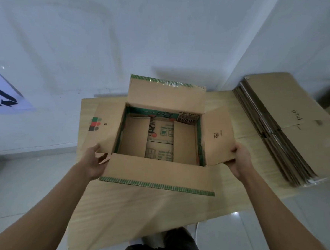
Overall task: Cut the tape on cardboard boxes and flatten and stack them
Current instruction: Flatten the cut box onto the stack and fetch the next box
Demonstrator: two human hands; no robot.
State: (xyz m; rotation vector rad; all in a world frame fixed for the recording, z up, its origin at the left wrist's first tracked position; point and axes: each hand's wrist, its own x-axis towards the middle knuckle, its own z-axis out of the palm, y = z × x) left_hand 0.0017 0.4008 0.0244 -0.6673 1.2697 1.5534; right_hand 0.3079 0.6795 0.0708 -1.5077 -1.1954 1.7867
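At the near edge the wooden counter (pixel 135 210) ran out over a pale tiled floor (pixel 21 183); further in, the left grip (pixel 95 161) pinched the near corner of the left side flap, and the right grip (pixel 239 160) curled round the near corner of the right side flap; between them the cardboard box (pixel 157 170) stood on the counter's middle, mouth up, its long axis running left to right, the near flap splayed toward the person, the far flap upright; to the right, apart from it, a stack of flattened boxes (pixel 288 120) lay with its long axis running away toward the white wall (pixel 108 34).
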